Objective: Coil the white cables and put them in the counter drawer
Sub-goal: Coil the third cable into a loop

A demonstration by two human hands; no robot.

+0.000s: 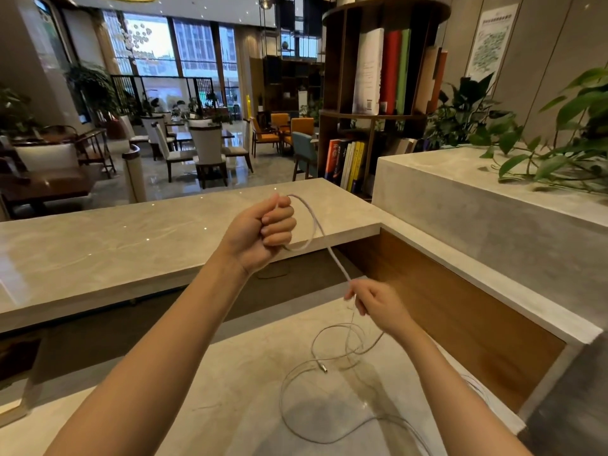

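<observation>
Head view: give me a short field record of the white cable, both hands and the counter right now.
cable: thin white cable, one loop at the upper hand, straight span between the hands
left: left hand raised, grips the cable in a fist
right: right hand lower, pinches the cable
slack: loose loops lying on the pale marble counter
end: metal plug resting on the counter
drawer: not in view

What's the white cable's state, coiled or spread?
Mostly spread: white cable has one loop at left hand, right hand pinches it, rest sprawls across the counter.
</observation>
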